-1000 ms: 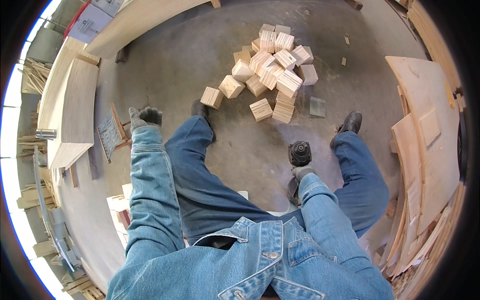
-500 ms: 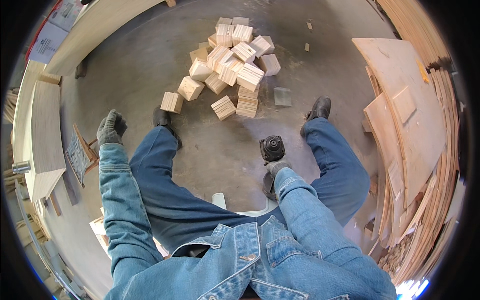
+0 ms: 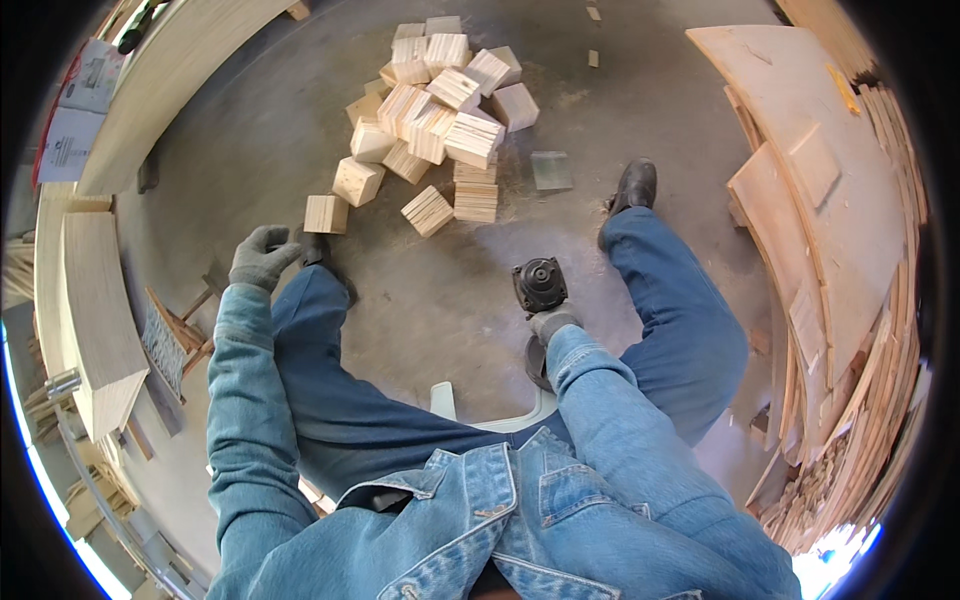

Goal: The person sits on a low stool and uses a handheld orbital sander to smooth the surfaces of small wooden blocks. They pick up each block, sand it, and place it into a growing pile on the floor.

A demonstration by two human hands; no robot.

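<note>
L hand, gloved, fingers loosely bent & apart from thumb, nothing seen in it. Nearest wood block sits on the floor, up & right of that hand, just beside it, prob. w/ a small gap. Block looks stiff, med. weight, not fragile; edges maybe splintery. Best hold: thumb & fingers on opp. side faces.

Block pile is further R & fwd, well apart from either hand; blocks lean on e/o, so upper ones could slide if bumped.

R hand, also gloved, clamped round black power tool, mostly hidden by sleeve; exact type unclear. Tool is prob. hard & heavyish, head-heavy; grip at the body behind the round head, fingers clear of the front.

Far R: plywood sheets, stacked, well apart from R hand.
</note>
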